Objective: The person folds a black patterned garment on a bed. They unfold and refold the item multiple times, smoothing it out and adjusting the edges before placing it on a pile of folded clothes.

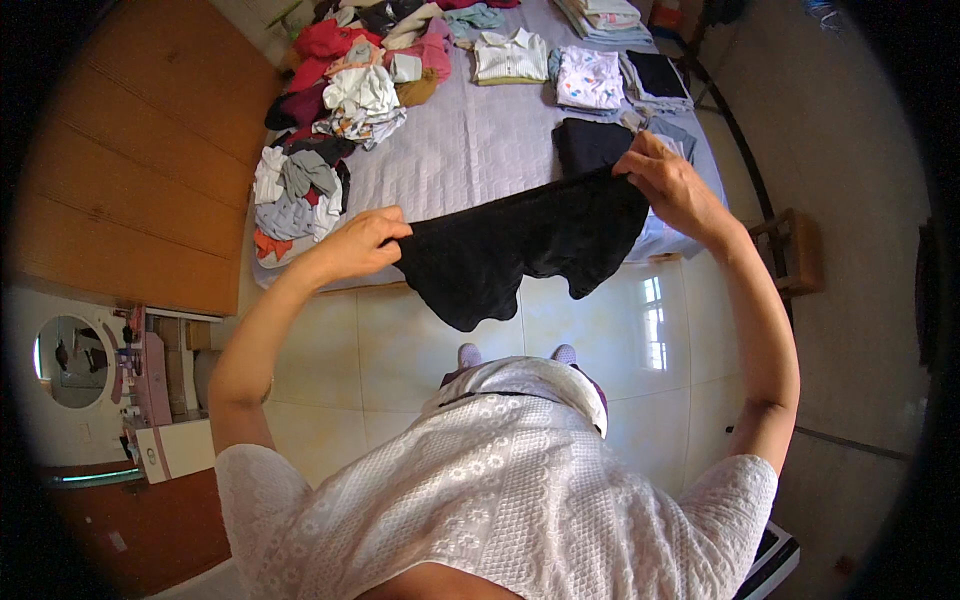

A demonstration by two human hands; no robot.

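Stretched between my hands is a pair of black shorts (517, 232), its upper edge taut and its two legs hanging down over the bed's front edge. My left hand (367, 238) pinches the upper left corner. On the other side, my right hand (660, 172) grips the upper right corner, held higher than the left. Just behind the right corner a folded black garment (589, 142) lies on the bed. To its right sits a grey folded garment (673, 135), partly covered by my right hand.
The bed (450, 157) carries a jumbled clothes heap (360, 90) and a smaller pile (296, 191) at left. Toward the back right are a folded white shirt (511, 58), a folded patterned garment (590, 79) and other stacks. A wooden stool (795, 251) stands right; a wardrobe (142, 150) rises left.
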